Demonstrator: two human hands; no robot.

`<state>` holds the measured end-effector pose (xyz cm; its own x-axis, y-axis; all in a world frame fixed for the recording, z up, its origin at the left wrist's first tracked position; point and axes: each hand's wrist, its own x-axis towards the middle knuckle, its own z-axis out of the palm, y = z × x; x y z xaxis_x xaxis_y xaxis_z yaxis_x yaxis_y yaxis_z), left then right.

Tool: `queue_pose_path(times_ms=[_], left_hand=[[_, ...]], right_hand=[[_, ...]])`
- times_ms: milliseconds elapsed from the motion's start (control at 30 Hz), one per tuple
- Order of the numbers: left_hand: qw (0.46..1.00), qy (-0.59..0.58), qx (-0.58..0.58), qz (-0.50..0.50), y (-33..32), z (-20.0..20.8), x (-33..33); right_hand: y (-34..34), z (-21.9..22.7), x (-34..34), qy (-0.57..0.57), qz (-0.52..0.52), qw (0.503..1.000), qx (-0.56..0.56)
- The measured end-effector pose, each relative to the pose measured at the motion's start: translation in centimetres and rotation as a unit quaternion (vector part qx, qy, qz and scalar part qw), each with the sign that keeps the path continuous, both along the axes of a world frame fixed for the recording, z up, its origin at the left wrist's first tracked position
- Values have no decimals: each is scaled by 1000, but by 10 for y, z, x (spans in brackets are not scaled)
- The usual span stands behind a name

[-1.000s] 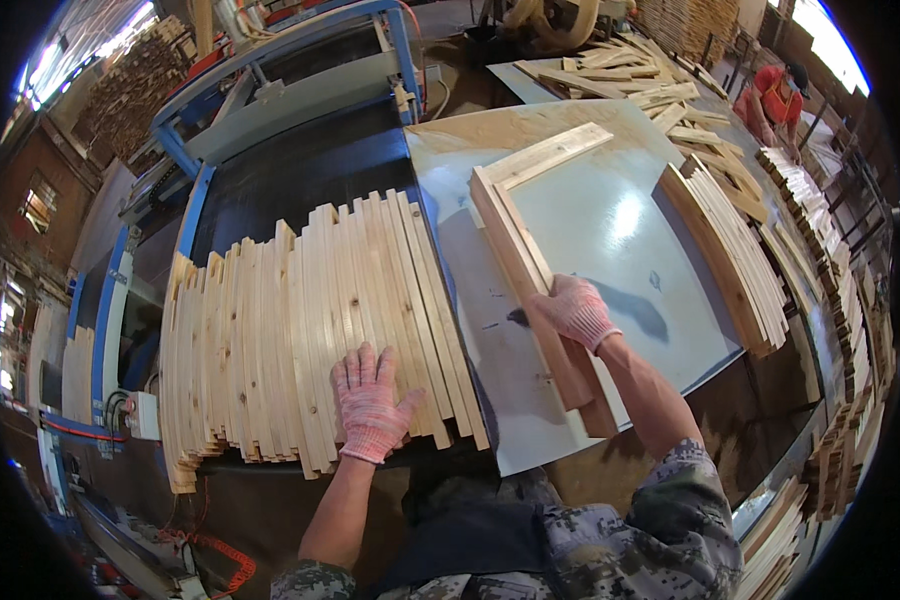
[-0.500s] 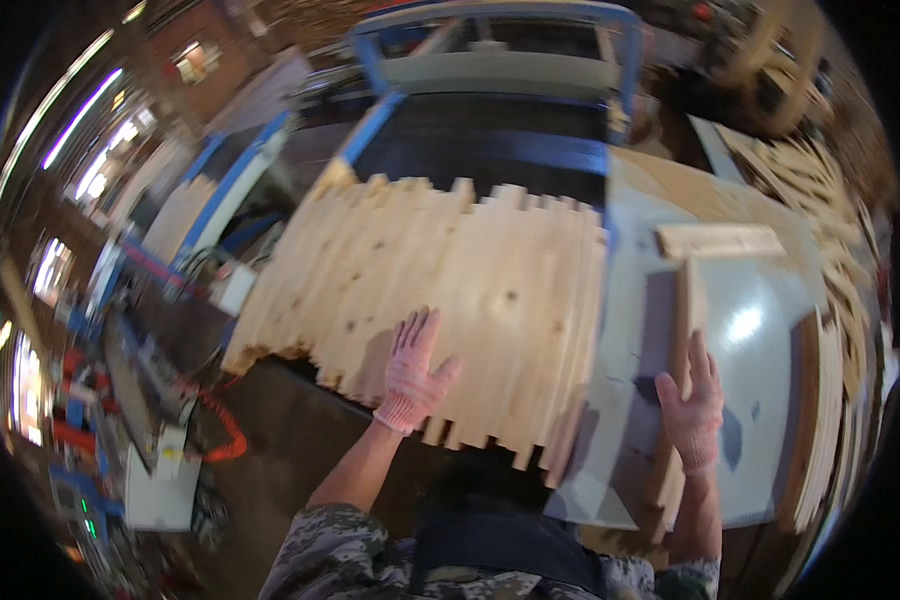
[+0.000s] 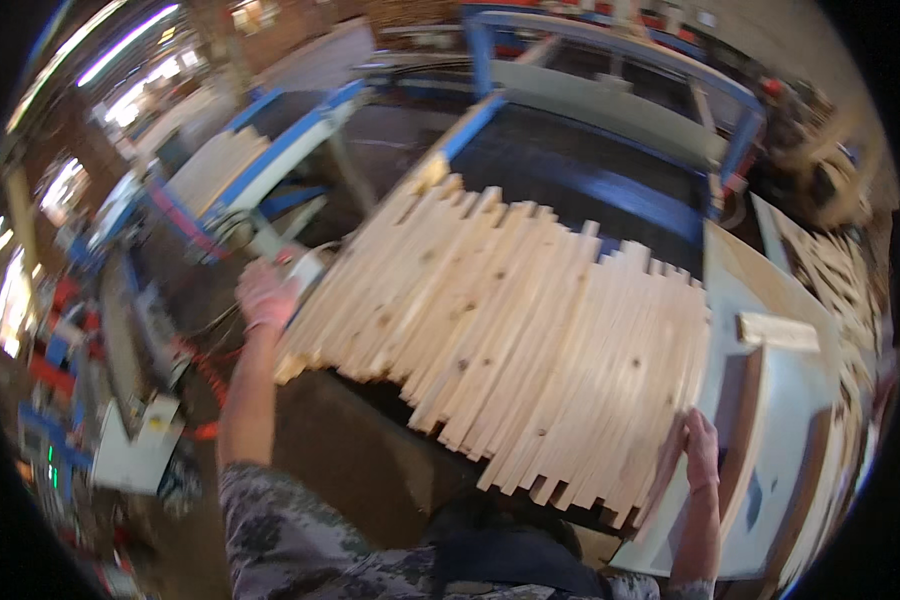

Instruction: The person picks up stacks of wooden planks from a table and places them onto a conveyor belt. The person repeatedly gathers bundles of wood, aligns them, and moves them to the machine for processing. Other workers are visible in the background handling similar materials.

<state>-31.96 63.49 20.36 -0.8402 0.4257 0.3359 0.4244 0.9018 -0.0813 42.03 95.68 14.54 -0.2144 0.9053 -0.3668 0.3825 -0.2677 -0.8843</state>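
Touching knotty wooden strips (image 3: 530, 350), gloved right hand (image 3: 702, 452)

- Wooden strips (image 3: 530, 340) lie side by side in a row on the near part of the machine bed (image 3: 590, 185).
- Behind the row, a frame (image 3: 610, 88) spans the bed.
- Right of the bed stands a table (image 3: 788, 470), bearing a short board (image 3: 778, 332) beyond a long board (image 3: 748, 440).
- Hands: left hand (image 3: 268, 293) left of the row, right hand (image 3: 702, 448) at its right edge.
- Far left: a second machine (image 3: 290, 162).
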Motion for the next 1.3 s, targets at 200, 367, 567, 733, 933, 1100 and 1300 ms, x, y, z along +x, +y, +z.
queue_pose_path(times_ms=[200, 367, 567, 733, 933, 1100, 1300], left_hand=[[998, -9, -59, 12, -29, -30, -22], [992, -98, 60, -44, -42, -26, -35], [784, -341, 458, -244, -33, -20, 104], [582, -620, 460, -257, -24, -56, 242], [421, -779, 352, -303, -3, -88, 301], [391, -803, 290, -345, 34, -74, 303], [359, -819, 263, -361, 53, -75, 304]], right_hand=[[22, -31, -9, -39, -66, 997, 28], [36, -59, -21, 87, -127, 987, 37], [60, -63, -25, 282, -181, 942, 32], [44, -72, -37, 293, -278, 913, 62], [6, -107, -55, 331, -232, 903, 144], [-59, -114, -100, 284, -277, 899, 185], [-125, -79, -134, 255, -226, 932, 121]])
